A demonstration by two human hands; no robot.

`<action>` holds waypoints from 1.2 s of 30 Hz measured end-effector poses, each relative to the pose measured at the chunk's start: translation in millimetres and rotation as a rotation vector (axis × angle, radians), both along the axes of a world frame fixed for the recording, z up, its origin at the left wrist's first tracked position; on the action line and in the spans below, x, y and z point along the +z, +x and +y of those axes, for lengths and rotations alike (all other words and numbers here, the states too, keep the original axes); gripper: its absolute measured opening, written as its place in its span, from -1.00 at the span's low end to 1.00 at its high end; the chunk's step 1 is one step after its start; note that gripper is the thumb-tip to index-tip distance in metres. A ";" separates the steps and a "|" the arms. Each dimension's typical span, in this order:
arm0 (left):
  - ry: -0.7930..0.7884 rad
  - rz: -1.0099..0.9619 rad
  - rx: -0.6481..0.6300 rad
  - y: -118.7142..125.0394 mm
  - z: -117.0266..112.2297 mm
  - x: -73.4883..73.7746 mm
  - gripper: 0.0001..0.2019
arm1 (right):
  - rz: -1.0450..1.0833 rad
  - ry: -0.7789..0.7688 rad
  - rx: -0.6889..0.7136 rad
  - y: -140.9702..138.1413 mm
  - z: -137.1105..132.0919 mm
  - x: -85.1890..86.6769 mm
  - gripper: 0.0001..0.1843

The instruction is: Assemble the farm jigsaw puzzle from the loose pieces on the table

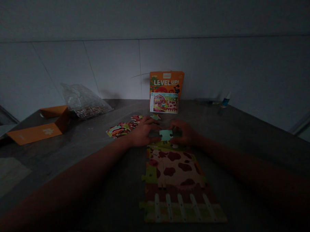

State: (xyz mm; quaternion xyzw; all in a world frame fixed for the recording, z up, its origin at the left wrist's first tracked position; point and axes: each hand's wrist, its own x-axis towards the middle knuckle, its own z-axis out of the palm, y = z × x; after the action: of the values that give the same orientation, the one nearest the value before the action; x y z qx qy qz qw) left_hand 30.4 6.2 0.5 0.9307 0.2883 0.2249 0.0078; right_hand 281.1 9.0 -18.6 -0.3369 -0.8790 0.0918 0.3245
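Observation:
A pale green puzzle piece (pixel 166 135) lies at the far edge of a partly joined jigsaw puzzle (pixel 177 176), which shows a spotted cow above a white fence. From the left, my left hand (pixel 144 132) reaches the piece, its thumb and fingers bent around that side. My right hand (pixel 184 133) is curled at the opposite side, thumb and forefinger on the piece's edge. Dim light makes the fingertip contact hard to see. Beside my left hand is a heap of loose puzzle pieces (pixel 118 130), and another green piece (pixel 155 117) rests just beyond its fingers.
Against the wall stand an orange "LEVEL UP!" box (pixel 180 81) and a farm picture card (pixel 165 103). At left are an open orange box part (pixel 36 134) and a clear plastic bag (pixel 86 102) with contents. A small bottle (pixel 225 100) stands at the back right of the grey table (pixel 94 139).

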 end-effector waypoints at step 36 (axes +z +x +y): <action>-0.099 0.083 -0.207 -2.3 5.2 -3.1 -0.81 | -0.086 0.001 0.045 -2.9 6.0 -4.3 -0.71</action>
State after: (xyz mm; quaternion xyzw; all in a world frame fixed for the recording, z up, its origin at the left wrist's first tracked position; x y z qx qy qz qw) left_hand 28.1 11.4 -2.6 0.9625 0.2016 0.1697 0.0649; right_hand 278.2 15.0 -22.9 -0.3207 -0.8995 0.0841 0.2847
